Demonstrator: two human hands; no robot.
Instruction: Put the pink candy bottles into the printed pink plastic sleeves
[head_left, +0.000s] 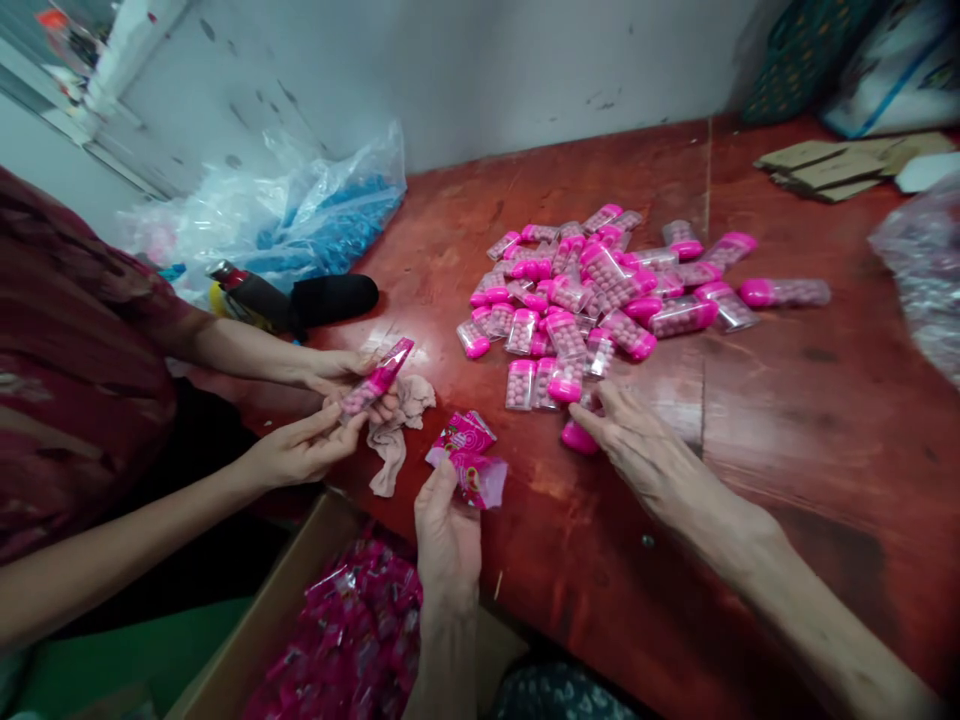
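Note:
My left hand [450,530] pinches a glossy pink printed wrapper [480,480] between thumb and fingers, near the table's front edge. Another pink wrapper [461,435] lies just beyond it, overlapping. At the near side of the pile, my right hand [645,445] has its thumb and fingers around a small candy bottle [579,437] with a pink cap; the fingers partly cover it. Clear bottles of pale pink balls [607,275], all with bright pink caps, lie heaped in front of both hands.
At the left, a co-worker's hands [330,430] hold a candy bottle in a pink wrapper [379,380]. A crumpled cloth [401,430] lies beside them. Below stands a cardboard box [247,620] full of pink packets. Plastic bags [300,220] and cardboard pieces [832,165] lie farther back.

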